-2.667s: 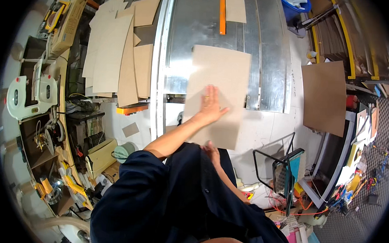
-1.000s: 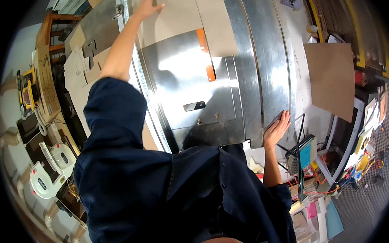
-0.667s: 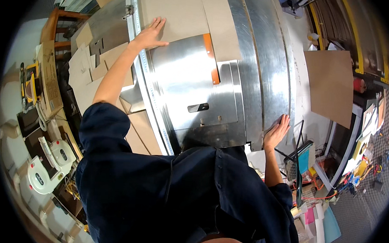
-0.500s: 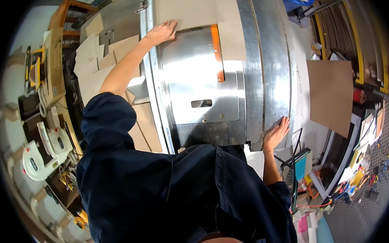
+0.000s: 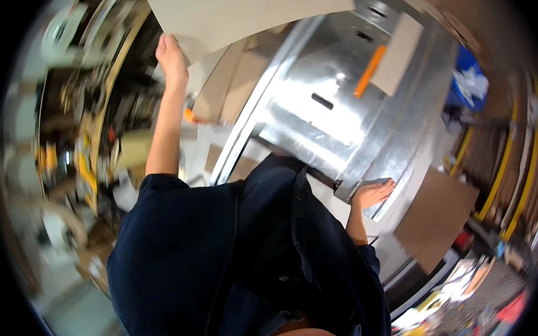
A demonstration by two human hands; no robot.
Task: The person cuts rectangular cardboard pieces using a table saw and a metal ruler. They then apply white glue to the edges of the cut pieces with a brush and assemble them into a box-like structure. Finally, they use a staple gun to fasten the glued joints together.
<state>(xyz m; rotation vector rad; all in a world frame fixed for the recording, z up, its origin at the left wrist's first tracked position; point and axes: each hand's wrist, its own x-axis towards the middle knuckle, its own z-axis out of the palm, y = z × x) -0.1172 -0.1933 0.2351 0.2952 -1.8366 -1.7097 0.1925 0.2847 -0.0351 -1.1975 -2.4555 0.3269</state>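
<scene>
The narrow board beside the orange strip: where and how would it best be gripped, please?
I'd pinch the narrow board by its right long edge, coming from the right: it looks flat on the table, and the orange strip runs along the lower part of its left edge.

left grip (image 5: pixel 172 58): clamped, way out front
left forearm (image 5: pixel 164 130): bare, reaching pretty much straight ahead
right grip (image 5: pixel 371 195): kinda flat, fingers stretched out, angled rightward
right forearm (image 5: pixel 356 224): bare too, way less showing
</scene>
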